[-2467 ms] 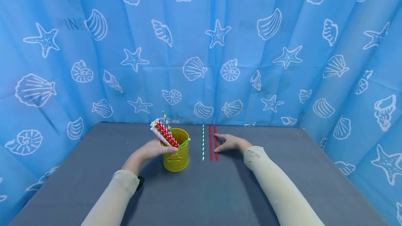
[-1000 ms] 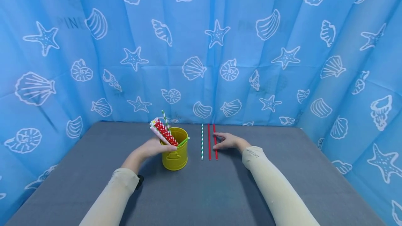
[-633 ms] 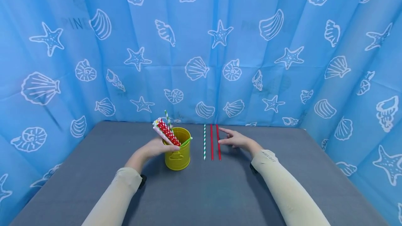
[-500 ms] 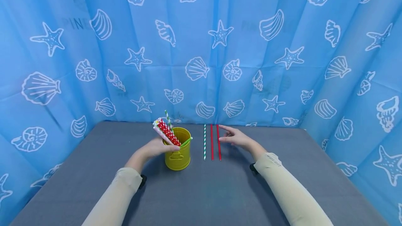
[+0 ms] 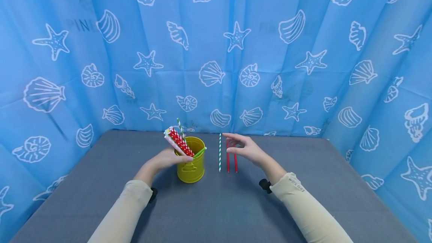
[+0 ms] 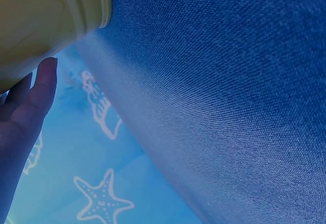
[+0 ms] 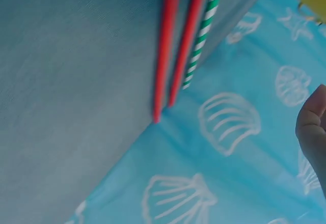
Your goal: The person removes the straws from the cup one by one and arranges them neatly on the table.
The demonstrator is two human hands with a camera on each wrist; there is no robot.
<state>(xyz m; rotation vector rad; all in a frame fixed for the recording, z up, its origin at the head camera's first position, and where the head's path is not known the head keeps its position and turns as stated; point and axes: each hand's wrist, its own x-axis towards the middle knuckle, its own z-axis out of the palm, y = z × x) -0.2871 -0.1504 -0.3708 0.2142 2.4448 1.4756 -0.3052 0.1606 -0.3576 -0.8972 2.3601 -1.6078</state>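
Observation:
A yellow bucket [image 5: 190, 175] stands on the grey cloth, with several straws leaning in it: red polka-dot straws [image 5: 181, 143], pale pink ones [image 5: 173, 145] and a green-striped one [image 5: 180, 125]. My left hand [image 5: 165, 159] holds the bucket's left side, thumb across the front below the rim. In the left wrist view its fingers [image 6: 38, 94] lie along the bucket wall [image 6: 51, 15]. My right hand [image 5: 248, 149] hovers over two red straws [image 5: 228, 164], partly covering them, with thumb and forefinger apart. A green-and-white striped straw [image 5: 220, 156] lies parallel at their left.
The grey-clothed table [image 5: 209, 213] ends at the back against a blue curtain [image 5: 216, 48] with white shells and starfish. More curtain hangs at both sides. The straws' far ends reach almost to the curtain.
My right hand has left the rightmost red straw, drawn back slightly, then moved left above both red straws. The left hand and bucket stay put; the straws on the table keep their row.

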